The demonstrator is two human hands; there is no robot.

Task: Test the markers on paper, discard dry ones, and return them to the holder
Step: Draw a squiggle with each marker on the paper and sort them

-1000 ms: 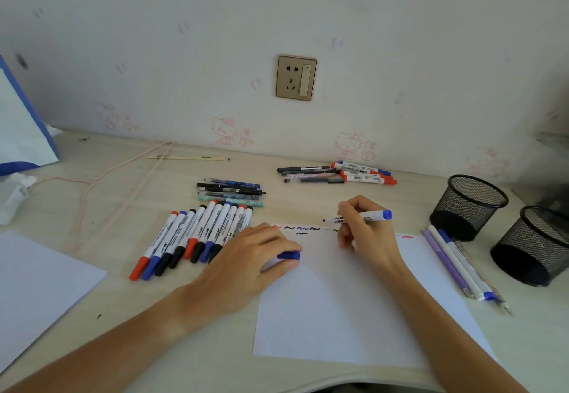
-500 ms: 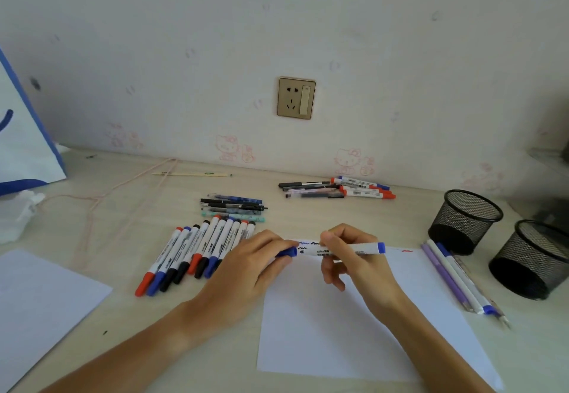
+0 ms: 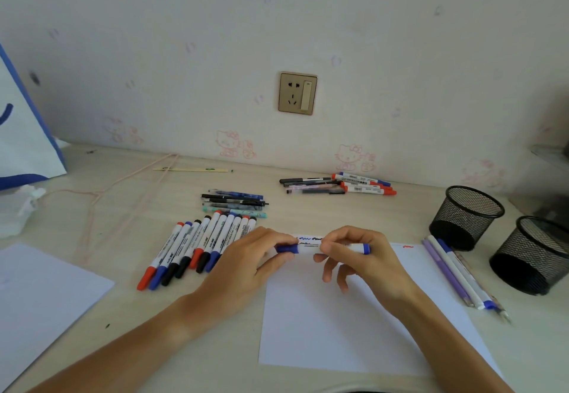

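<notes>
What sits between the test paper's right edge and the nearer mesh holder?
In the head view, a few loose pens lie on the desk between the paper and the mesh holder.

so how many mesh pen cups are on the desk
2, both at the right of the desk: one cup farther back near the wall, the other cup nearer, at the right edge, partly cut off by the frame.

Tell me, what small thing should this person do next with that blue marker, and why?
Probably let go with the left hand and set the blue marker down with the sorted markers. The blue cap already sits on its end, both hands hold it level over the paper, and squiggles show along the sheet's top edge, so testing seems done.
</notes>
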